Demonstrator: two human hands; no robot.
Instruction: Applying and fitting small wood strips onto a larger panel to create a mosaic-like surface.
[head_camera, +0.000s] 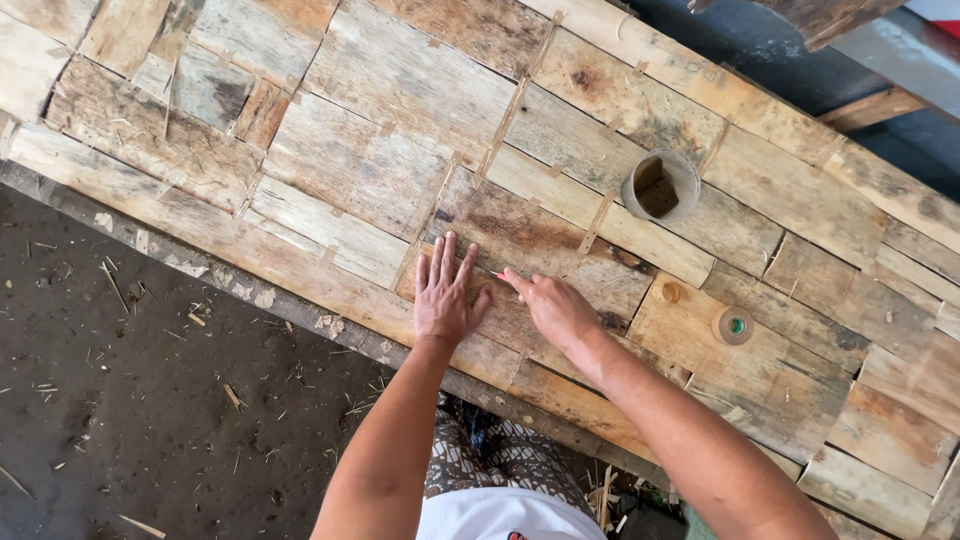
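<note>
- Weathered pale-brown patchwork sheet of flat fibrous pieces (360, 170), joined by thin tan strips, covers the long surface.
- Left hand (445, 295): fingers spread flat, holding nothing, pinning a near-edge piece.
- Right hand (555, 305): fingers pinch something small and reddish, too small to identify, just beside the left hand.
- Round tan tape roll (733, 325) and pale cylindrical cup (684, 172) lie right, within reach.

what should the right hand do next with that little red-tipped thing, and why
Probably draw the small red-tipped tool a little further along the bark sheet. The left hand lies flat, pinning the sheet beside it, and the right hand has the tool's tip at the surface next to the left fingertips. The tape roll lies untouched to the right.
</note>
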